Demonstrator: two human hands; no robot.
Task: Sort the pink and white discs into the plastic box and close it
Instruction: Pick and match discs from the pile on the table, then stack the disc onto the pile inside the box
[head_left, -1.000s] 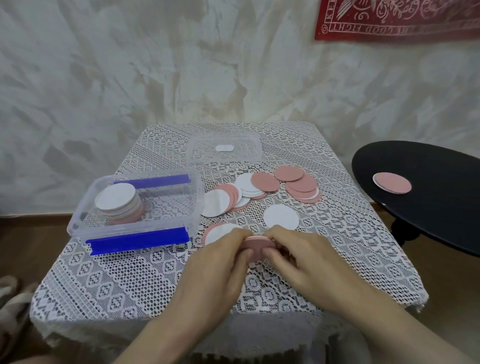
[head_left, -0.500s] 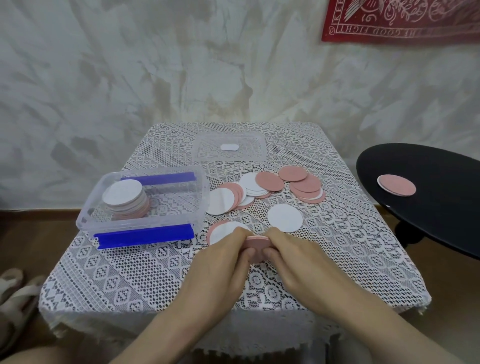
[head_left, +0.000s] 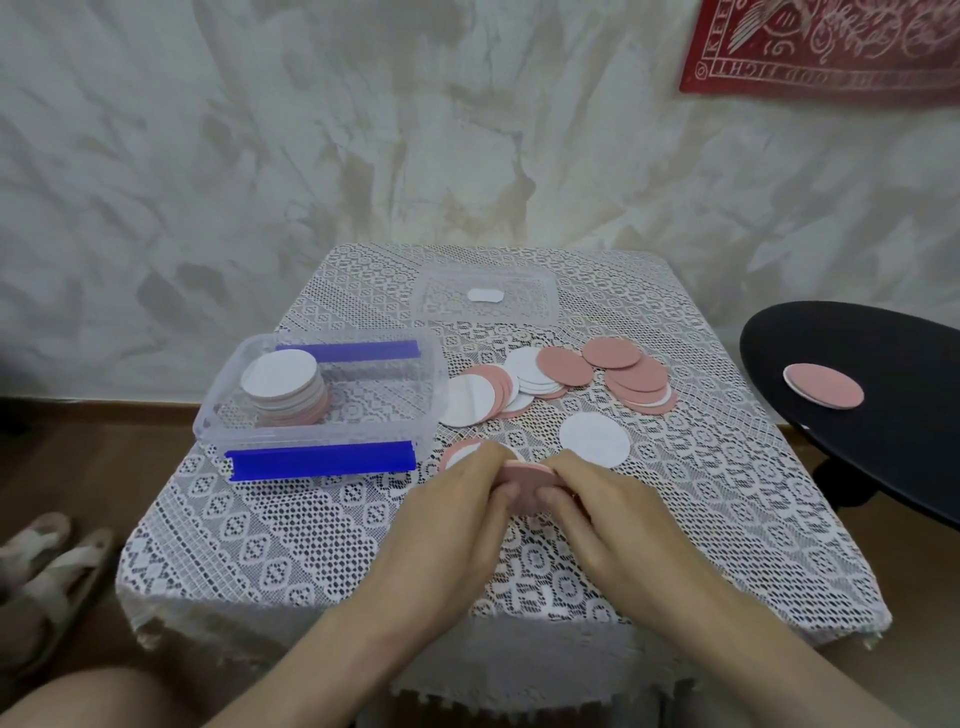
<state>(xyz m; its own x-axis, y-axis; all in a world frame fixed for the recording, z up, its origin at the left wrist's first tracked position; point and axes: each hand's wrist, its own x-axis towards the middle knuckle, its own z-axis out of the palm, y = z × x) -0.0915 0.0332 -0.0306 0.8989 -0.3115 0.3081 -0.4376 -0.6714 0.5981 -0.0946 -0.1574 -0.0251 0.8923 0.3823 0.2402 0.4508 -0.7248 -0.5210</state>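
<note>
A clear plastic box (head_left: 431, 395) with blue side clips sits open at the table's left, with a stack of discs (head_left: 284, 385), white side up, in its left end. My left hand (head_left: 447, 519) and my right hand (head_left: 608, 512) meet at the table's front middle, both pinching a small stack of pink discs (head_left: 525, 480). A disc with a pink rim (head_left: 457, 453) lies partly under my left fingers. A single white disc (head_left: 594, 439) lies just beyond my right hand. Several pink and white discs (head_left: 561, 376) overlap in a loose spread behind it. The clear lid (head_left: 540, 304) lies at the back.
A lace cloth (head_left: 270, 545) covers the small table. A black round side table (head_left: 893, 415) at the right carries one more pink disc (head_left: 825, 385). Sandals (head_left: 47, 577) lie on the floor at the left. A wall stands close behind.
My hands stay together on the pink stack and barely shift. The view has tilted up and drawn back a little, so more of the front cloth shows.
</note>
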